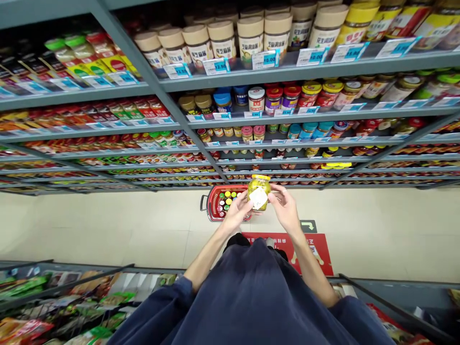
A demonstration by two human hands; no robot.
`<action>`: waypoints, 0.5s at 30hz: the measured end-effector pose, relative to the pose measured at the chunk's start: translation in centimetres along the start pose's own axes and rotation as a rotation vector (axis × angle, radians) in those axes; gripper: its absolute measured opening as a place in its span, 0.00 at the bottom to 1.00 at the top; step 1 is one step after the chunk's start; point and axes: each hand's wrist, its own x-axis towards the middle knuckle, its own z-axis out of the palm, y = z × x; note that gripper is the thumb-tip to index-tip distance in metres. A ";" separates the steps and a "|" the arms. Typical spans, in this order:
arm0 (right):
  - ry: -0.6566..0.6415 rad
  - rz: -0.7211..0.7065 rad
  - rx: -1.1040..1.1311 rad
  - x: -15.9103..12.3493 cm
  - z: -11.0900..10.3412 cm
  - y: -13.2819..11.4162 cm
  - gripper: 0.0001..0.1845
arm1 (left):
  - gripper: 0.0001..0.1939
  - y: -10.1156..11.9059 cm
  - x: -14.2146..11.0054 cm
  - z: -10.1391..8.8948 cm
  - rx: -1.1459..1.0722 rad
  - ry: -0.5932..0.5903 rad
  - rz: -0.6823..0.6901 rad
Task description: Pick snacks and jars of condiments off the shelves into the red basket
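Note:
Between my two hands is a glass jar of yellow-green pickles (258,192) with a yellow lid and a white diamond-shaped label. It is upright in front of my body, above the floor. My left hand (237,209) grips the jar's left side, thumb near the lower edge of the label. From the right, my right hand (283,203) closes on the jar, fingers partly hidden behind it. Below and left of the jar, a red shopping basket (212,203) stands on the floor with several lidded jars inside, partly covered by my left hand.
Tall shelves (230,79) of jars and bottles with price tags stretch across the front. Behind me, another shelf holds bagged goods (86,302). A red floor mat (321,249) and a green arrow sign (308,226) lie on the pale tiled aisle (154,211).

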 end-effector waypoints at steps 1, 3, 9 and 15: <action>-0.010 0.005 -0.003 0.0 0.2 0.3 0.24 | 0.40 -0.2 0.1 -0.3 0.021 0.014 0.012; -0.036 0.013 -0.020 -0.1 1.0 0.9 0.24 | 0.40 -0.5 0.3 -1.2 0.071 0.032 0.028; -0.072 0.112 -0.115 0.1 4.8 4.2 0.27 | 0.45 -2.1 1.7 -6.5 0.017 0.071 -0.060; -0.131 0.263 -0.169 3.8 7.0 11.9 0.33 | 0.42 -5.0 6.1 -13.4 0.148 0.030 -0.105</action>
